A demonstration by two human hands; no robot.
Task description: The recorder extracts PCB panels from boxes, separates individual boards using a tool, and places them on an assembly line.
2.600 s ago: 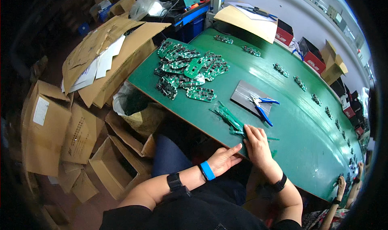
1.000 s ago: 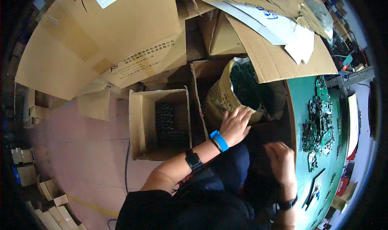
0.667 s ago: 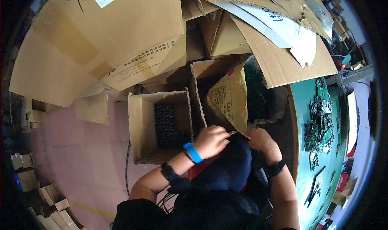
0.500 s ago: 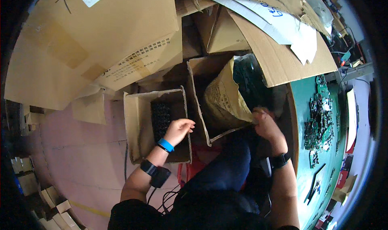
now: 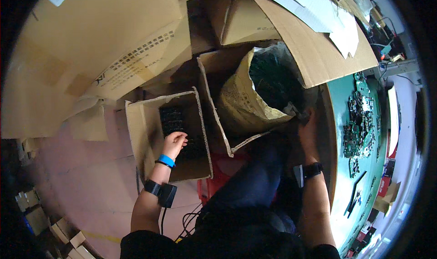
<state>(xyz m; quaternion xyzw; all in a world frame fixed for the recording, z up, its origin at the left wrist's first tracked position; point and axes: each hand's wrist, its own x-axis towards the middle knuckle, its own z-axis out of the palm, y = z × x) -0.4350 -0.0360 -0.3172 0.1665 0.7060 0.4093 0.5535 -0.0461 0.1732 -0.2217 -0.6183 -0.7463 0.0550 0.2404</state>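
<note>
My left hand (image 5: 175, 143) is over a small open cardboard box (image 5: 136, 122). Its fingers are curled together just above rows of dark parts (image 5: 172, 119) inside, and whatever they may hold is hidden. To the right, a yellowish woven sack (image 5: 236, 102) with a clear liner leans inside a larger open carton (image 5: 209, 88). Dark green pieces (image 5: 277, 79), too small to name, fill the sack. My right hand (image 5: 308, 122) is closed at the sack's near right rim, on what looks like its bunched edge; shadow covers the fingertips.
Large cartons (image 5: 127, 22) stand at the far left. A cardboard flap (image 5: 327, 65) with white paper overhangs the sack's right side. On the right, a green-topped bench (image 5: 339, 109) bears a heap of circuit boards (image 5: 359, 122) and black tweezers (image 5: 355, 200). Cables (image 5: 189, 222) hang near my legs.
My left hand has moved left, from the small box's right edge to over its inside. My right hand has shifted slightly up and right, and the sack's mouth shows wider. The whole view has shifted.
</note>
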